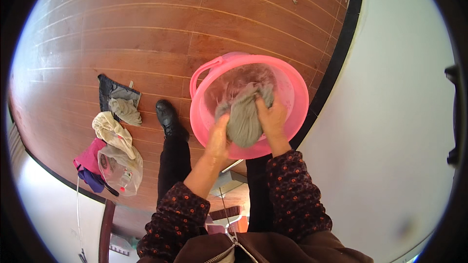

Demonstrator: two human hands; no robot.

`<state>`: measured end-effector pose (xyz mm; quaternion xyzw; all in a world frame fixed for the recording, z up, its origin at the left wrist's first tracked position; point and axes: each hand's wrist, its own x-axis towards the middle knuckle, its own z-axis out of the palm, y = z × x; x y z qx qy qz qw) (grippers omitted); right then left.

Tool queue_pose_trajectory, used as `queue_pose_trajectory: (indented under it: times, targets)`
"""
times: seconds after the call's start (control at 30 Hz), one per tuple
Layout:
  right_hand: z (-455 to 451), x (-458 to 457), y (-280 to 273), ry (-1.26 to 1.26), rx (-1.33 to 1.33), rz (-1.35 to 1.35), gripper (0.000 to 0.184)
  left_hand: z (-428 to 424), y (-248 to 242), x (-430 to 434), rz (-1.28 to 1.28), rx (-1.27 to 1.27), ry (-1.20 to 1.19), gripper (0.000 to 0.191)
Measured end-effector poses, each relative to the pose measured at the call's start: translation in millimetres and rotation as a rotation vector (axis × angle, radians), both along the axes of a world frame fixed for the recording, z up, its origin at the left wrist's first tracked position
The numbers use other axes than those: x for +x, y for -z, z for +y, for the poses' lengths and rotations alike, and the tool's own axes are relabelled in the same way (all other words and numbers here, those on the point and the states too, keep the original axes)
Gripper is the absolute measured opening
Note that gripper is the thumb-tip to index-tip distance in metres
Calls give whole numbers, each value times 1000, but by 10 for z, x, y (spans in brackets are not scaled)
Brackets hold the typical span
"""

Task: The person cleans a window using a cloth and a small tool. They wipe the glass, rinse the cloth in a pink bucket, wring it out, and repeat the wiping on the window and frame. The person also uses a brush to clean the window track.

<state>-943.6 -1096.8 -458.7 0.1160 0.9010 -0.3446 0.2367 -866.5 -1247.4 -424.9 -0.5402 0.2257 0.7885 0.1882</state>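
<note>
A wet grey-green cloth (pixel 245 124) is bunched between my two hands over a pink plastic bucket (pixel 300 96). My left hand (pixel 218 137) grips the cloth's left side, thumb on top and fingers hidden behind it. On the other side my right hand (pixel 273 117) holds the upper right part of the cloth, with the thumb pressed into its folds. Cloudy brownish water (pixel 223 87) fills the bucket behind the cloth. Part of the cloth hangs over the near rim, and its far end reaches down to the water.
On the wooden-patterned floor at left lie a dark bag (pixel 106 87), a twisted grey cloth (pixel 125 111), a cream cloth (pixel 113 131), a pink bag (pixel 89 155) and a clear plastic bag with a bottle (pixel 126 179). A black shoe (pixel 166 117) stands nearby. A white wall (pixel 384 117) rises at right.
</note>
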Motion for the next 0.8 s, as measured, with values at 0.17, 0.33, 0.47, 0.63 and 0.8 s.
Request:
queue_pose_trajectory:
  times: [0.17, 0.33, 0.47, 0.63, 0.8]
  targets:
    - [309, -11, 610, -133, 1, 87, 79, -236, 45, 103, -136, -141, 366, 92]
    - [-229, 161, 1015, -54, -94, -284, 78, -187, 149, 219, -66, -135, 434, 96]
    - [-307, 209, 235, -36, -505, -392, 58, -209, 224, 224, -80, -153, 407, 96]
    - [-224, 301, -1221, -368, -455, -281, 55, -281, 192, 57, 226, 129, 91, 76]
    - [-647, 456, -1583, -440, -281, -12, 53, -244, -240, 89, 312, 55, 54, 43]
